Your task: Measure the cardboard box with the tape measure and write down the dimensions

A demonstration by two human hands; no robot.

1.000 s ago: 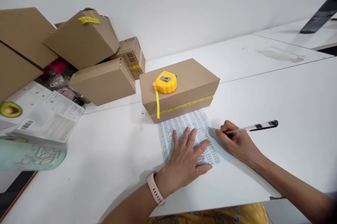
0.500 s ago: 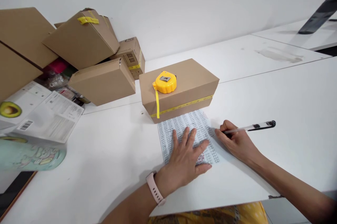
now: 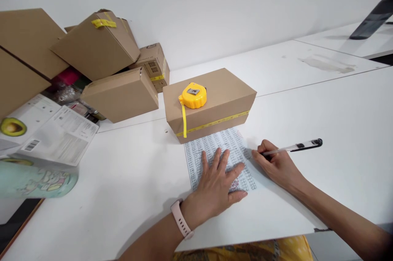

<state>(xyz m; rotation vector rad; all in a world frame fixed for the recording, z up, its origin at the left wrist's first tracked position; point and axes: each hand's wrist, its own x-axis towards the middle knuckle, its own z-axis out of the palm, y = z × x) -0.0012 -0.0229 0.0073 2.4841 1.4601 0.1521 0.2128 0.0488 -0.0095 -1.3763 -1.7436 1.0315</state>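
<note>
A sheet of paper point(image 3: 244, 177) covered in rows of dark handwriting lies on the white table. My left hand point(image 3: 215, 183) rests flat on it with the fingers spread, hiding part of the writing. At the sheet's right edge, my right hand point(image 3: 278, 167) is closed around a pen point(image 3: 291, 147) with a clear barrel and black end. The pen's tip is hidden behind my fingers. Just beyond the paper stands a cardboard box point(image 3: 215, 120), with a yellow tape measure point(image 3: 194, 96) on top. The short end of its yellow tape hangs over the box's front.
More cardboard boxes point(image 3: 121, 93) are piled at the back left, against the wall. White packaging with an avocado picture point(image 3: 64, 134) and a pale green bottle point(image 3: 46, 181) are at the left. A dark cylindrical object point(image 3: 373, 17) stands far right.
The whole view has shifted very slightly. Both hands, the pen and the paper keep about the same places.
</note>
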